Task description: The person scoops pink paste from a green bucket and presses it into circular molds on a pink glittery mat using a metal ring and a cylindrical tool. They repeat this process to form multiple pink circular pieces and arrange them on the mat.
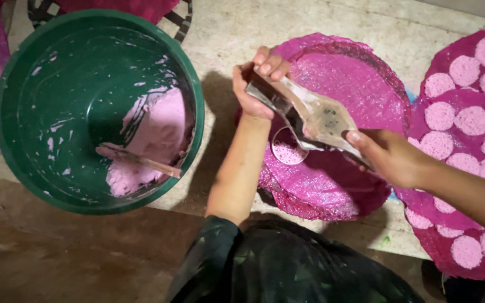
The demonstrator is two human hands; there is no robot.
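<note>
A flat metal scoop [310,115], smeared with pink paste, is held over a round magenta woven tray [360,84]. Its upper end is clasped by the left hand [256,84], whose grip is closed around the handle with the fingers curled over the top edge. Its lower end is pinched by the right hand [391,160], whose grip is closed on the blade with the thumb laid on the upper face. The scoop is tilted, running from upper left to lower right. Just beneath it, a small metal ring mould [288,147] is seen resting on the magenta tray, and it is filled with speckled pink paste.

To the left, a large green plastic basin [29,112] is set on the pale table [237,28]. A heap of pink batter [158,134] is gathered against the basin's right inner wall, and a paste-coated stirring stick [138,160] is laid across it. Streaks of batter are spattered over the inner wall.

To the right, a second magenta tray [456,101] is covered with rows of round pink discs [439,115], set near one another but apart. More discs on another tray are partly seen at the upper left corner. A dark patterned sleeve [209,252] is seen at the bottom.
</note>
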